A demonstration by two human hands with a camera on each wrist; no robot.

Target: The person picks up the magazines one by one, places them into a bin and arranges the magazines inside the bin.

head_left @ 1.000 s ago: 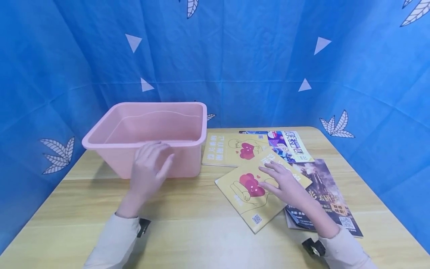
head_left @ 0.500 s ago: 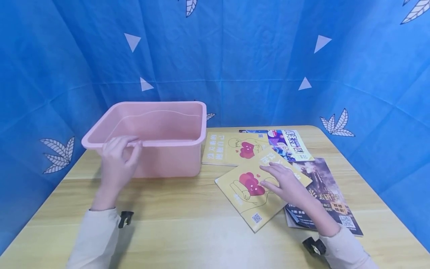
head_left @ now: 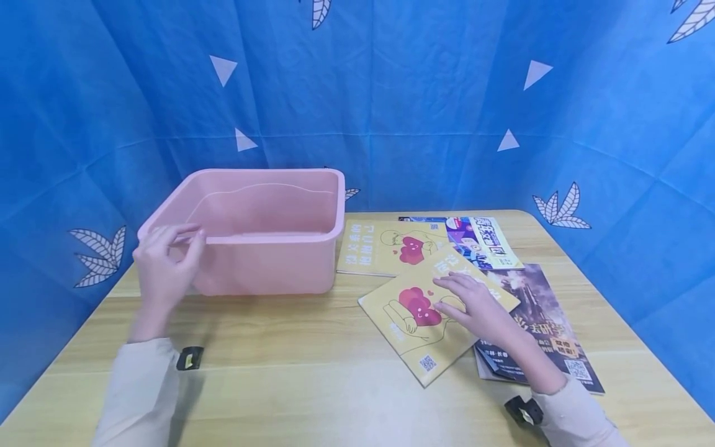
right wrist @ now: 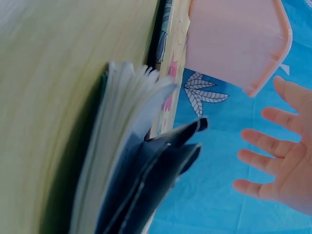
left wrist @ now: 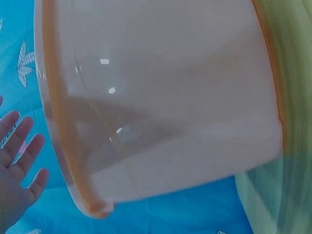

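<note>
While the right hand (head_left: 475, 304) lies flat, fingers straight, on a yellow booklet (head_left: 430, 313), the left hand (head_left: 162, 264), its grip loose and empty, hovers by the pink tub (head_left: 262, 248).

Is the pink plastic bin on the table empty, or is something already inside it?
As far as visible, empty. The head view shows the pink bin with bare inner walls; its near wall hides part of the floor.

**Staged recording booth, not a lived-in room**

Enclosed on three sides by creased blue fabric backdrop (head_left: 424, 112) printed with white triangles and leaf motifs. Single light wood-grain laminate table (head_left: 313, 379) fills the floor space. Props only: empty pink rectangular plastic bin (head_left: 262, 239), a few glossy paper booklets (head_left: 486, 285) spread flat. Small black clips at both cream sleeve cuffs.
</note>
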